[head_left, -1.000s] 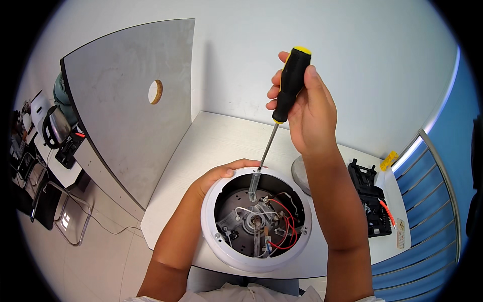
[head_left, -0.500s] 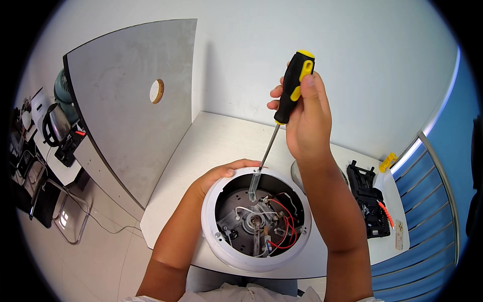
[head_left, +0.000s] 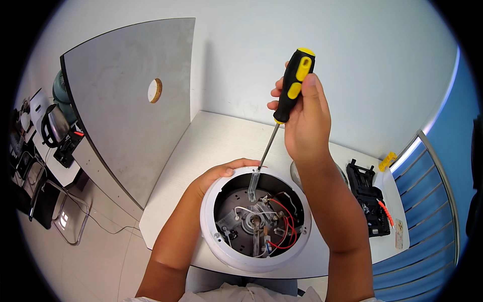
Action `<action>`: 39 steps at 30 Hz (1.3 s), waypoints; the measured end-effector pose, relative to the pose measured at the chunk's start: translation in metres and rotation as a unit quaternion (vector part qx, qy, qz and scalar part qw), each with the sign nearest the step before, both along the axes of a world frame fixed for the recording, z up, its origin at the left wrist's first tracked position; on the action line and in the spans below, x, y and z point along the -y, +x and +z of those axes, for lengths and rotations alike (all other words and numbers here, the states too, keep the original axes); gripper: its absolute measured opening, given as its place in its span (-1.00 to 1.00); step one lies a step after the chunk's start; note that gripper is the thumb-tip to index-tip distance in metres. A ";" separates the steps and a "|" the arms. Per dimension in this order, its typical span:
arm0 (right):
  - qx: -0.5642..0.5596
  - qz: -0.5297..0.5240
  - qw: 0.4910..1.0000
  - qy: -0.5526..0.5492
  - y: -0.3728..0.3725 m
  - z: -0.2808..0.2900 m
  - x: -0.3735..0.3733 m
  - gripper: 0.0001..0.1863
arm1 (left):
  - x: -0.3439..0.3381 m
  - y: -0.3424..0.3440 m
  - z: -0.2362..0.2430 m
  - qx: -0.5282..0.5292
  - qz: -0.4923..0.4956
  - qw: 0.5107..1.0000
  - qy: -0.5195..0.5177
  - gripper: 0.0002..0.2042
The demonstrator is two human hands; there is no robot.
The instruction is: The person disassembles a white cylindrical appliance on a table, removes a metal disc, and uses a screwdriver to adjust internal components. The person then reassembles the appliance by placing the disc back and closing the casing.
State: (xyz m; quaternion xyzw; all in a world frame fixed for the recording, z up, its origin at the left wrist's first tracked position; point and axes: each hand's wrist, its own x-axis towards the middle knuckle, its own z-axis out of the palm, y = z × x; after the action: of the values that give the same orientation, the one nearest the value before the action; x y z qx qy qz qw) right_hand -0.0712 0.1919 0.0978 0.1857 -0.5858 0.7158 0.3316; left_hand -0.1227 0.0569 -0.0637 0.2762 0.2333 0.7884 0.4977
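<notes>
My right hand (head_left: 308,118) is closed around the black and yellow handle of a screwdriver (head_left: 298,83). Its metal shaft slants down to the far rim of a round white lamp housing (head_left: 211,241), where the tip meets a small screw spot. Just below the tip, a clear plastic clip (head_left: 253,187) hangs inside the rim. Gripping the housing's far left edge, my left hand (head_left: 216,177) has its fingers along the rim near the tip. Inside the open housing are red wires (head_left: 286,234), white wires and metal parts.
Behind my right forearm, a rounded glassy object (head_left: 296,173) is partly hidden. Right of it lie a black tool case (head_left: 366,201), an orange-red flexible piece (head_left: 386,214) and a yellow item (head_left: 387,161). A grey panel (head_left: 126,100) stands left; a metal railing (head_left: 437,176) runs along the right.
The screwdriver handle has turned slightly in my right hand, so its yellow patches face me more. The tip stays at the rim, and my left hand keeps its grip.
</notes>
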 end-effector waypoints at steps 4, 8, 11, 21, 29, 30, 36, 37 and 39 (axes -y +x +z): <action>0.010 0.026 1.000 -0.013 0.004 0.002 -0.005 -0.56 | 0.000 -0.001 -0.001 -0.012 -0.002 1.000 0.004 -0.25; -0.032 0.089 0.995 -0.039 0.000 -0.001 -0.003 -0.54 | 0.002 0.000 0.000 -0.008 0.001 1.000 0.000 -0.25; -0.040 0.032 0.999 0.004 0.001 0.000 0.004 -0.52 | 0.001 -0.001 -0.002 -0.011 0.001 1.000 0.005 -0.25; -0.005 0.041 0.999 -0.019 0.004 0.001 -0.003 -0.56 | 0.001 -0.001 -0.002 -0.004 0.002 1.000 0.005 -0.25; -0.048 -0.003 0.999 0.002 -0.003 -0.001 0.000 -0.51 | 0.001 0.001 0.001 0.003 0.010 1.000 -0.003 -0.26; -0.043 -0.005 0.999 -0.004 -0.002 -0.001 0.001 -0.58 | 0.001 0.001 0.002 0.002 0.012 1.000 -0.007 -0.26; -0.015 0.014 1.000 -0.015 0.002 0.000 0.000 -0.53 | 0.002 -0.001 0.000 -0.012 0.012 1.000 -0.011 -0.25; -0.016 0.022 0.999 -0.024 0.002 0.000 0.000 -0.55 | 0.002 -0.001 0.000 -0.011 0.013 1.000 -0.010 -0.26; -0.030 0.046 0.998 -0.034 0.000 -0.001 -0.001 -0.58 | 0.001 -0.002 -0.002 -0.009 0.014 1.000 -0.006 -0.26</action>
State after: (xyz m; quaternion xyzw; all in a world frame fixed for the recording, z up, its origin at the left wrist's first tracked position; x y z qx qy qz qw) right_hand -0.0708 0.1925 0.0970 0.2228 -0.5417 0.7440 0.3217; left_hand -0.1243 0.0556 -0.0656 0.2769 0.2468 0.7914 0.4859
